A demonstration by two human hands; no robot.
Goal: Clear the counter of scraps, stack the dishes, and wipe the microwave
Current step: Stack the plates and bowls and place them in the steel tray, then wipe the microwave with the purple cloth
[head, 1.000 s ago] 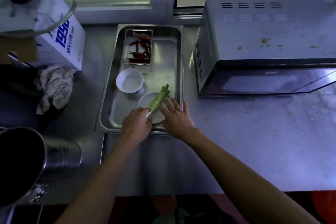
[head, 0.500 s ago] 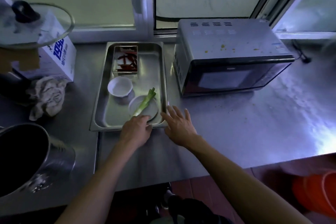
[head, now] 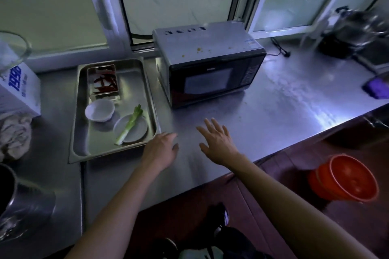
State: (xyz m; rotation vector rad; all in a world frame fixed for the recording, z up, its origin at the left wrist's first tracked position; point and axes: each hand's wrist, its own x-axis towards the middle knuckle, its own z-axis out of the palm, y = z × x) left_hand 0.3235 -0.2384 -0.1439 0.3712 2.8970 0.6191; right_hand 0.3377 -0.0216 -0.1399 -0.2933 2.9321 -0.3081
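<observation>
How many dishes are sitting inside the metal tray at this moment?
3. A clear container of red chilies at the far end of the metal tray, a white bowl in the middle, and a white plate nearest the person, with a green onion across it.

We see a steel tray (head: 147, 99) on the tabletop (head: 284, 111), left of the microwave (head: 208, 63) — its top speckled with yellow crumbs (head: 199, 49). In the tray, a box of red chillies (head: 104, 82), a white bowl (head: 99, 110), and a white plate (head: 134, 130) — a green onion (head: 129, 125) lies across it.
</observation>
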